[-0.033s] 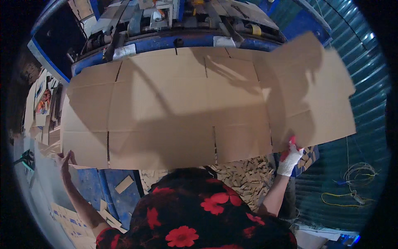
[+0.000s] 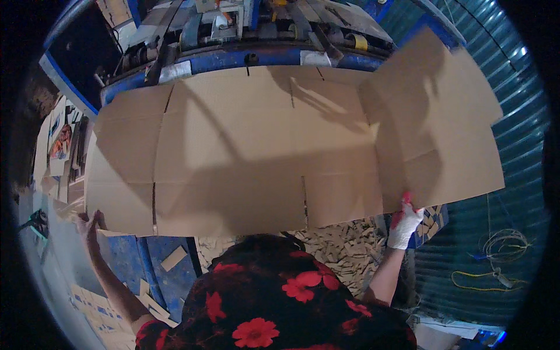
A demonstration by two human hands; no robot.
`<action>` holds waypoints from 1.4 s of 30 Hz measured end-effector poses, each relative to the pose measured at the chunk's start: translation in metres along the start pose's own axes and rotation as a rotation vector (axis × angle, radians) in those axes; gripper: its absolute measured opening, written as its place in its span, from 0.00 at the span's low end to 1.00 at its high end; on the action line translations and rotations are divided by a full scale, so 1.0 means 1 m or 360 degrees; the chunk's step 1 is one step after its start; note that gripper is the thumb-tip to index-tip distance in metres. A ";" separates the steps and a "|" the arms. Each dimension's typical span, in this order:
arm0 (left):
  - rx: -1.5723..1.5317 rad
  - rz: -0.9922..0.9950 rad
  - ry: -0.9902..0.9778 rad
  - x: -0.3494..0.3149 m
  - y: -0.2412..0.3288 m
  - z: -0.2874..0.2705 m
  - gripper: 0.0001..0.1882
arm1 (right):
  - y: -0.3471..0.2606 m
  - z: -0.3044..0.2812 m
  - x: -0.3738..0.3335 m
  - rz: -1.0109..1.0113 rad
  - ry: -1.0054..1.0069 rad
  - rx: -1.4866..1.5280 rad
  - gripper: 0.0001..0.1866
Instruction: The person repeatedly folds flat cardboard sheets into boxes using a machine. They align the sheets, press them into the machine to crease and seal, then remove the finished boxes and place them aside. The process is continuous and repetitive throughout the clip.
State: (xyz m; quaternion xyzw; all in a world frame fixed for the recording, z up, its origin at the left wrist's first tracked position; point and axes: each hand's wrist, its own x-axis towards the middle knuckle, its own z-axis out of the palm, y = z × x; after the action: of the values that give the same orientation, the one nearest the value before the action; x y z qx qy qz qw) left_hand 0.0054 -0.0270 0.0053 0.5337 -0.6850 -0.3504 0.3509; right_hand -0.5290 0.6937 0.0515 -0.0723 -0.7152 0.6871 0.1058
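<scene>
A wide, flat cardboard box blank stretches across the view, with slits and crease lines dividing it into panels. Its right-hand panel tilts up along a crease. Bare, my left hand pinches the blank's near left corner between thumb and fingers. At the near right edge, my right hand wears a white glove with red on the thumb and fingers. That hand grips the cardboard, thumb on top, with the other fingers mostly hidden beneath. Shadows fall over the sheet.
Beyond the blank stands a blue machine with rollers and belts. Many small cardboard offcuts lie heaped below the near edge. Corrugated green wall runs along the right, with hanging cords. Stacked cardboard stands at left.
The blank's right-hand panel has tilted up more along its crease. My right hand has shifted slightly left with the edge; my left hand has barely moved.
</scene>
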 end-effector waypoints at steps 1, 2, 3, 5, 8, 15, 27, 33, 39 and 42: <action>-0.0140 0.0128 0.0057 -0.015 0.023 0.003 0.30 | -0.008 0.009 -0.012 -0.0028 -0.0097 -0.0301 0.20; -0.0309 0.0213 0.0112 -0.032 0.051 0.007 0.31 | -0.016 0.018 -0.025 -0.0349 -0.0197 -0.0553 0.19; -0.0397 0.0468 0.0307 -0.053 0.081 0.013 0.32 | -0.021 0.028 -0.035 -0.0734 -0.0369 -0.0811 0.19; -0.0631 0.0646 0.0402 -0.101 0.134 0.028 0.36 | -0.026 0.045 -0.049 -0.1056 -0.0692 -0.1349 0.15; -0.0426 0.0364 -0.0353 -0.154 0.180 0.087 0.37 | -0.023 0.071 -0.042 -0.2087 -0.1152 -0.1754 0.14; 0.1204 0.1950 -0.1065 -0.215 0.217 0.194 0.36 | -0.012 0.080 -0.033 -0.2345 -0.1200 -0.1650 0.12; 0.1038 0.1812 -0.1578 -0.192 0.226 0.179 0.36 | -0.062 0.067 -0.045 -0.1785 -0.1728 -0.1809 0.29; 0.1095 0.1218 -0.0554 -0.093 0.203 0.237 0.37 | -0.076 0.091 0.039 -0.0384 -0.1509 -0.0945 0.28; 0.0995 0.0537 -0.0423 -0.031 0.170 0.277 0.42 | -0.004 0.182 0.070 -0.1096 -0.0270 -0.1978 0.28; 0.1038 0.0557 -0.0349 -0.026 0.161 0.277 0.44 | 0.000 0.197 0.065 -0.0982 -0.0233 -0.2106 0.30</action>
State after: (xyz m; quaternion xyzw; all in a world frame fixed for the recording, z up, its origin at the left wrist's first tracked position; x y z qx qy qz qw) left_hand -0.3045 0.0572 -0.0009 0.4518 -0.8746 -0.1040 0.1417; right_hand -0.6410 0.5197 0.0480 0.1298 -0.9735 0.0536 0.1805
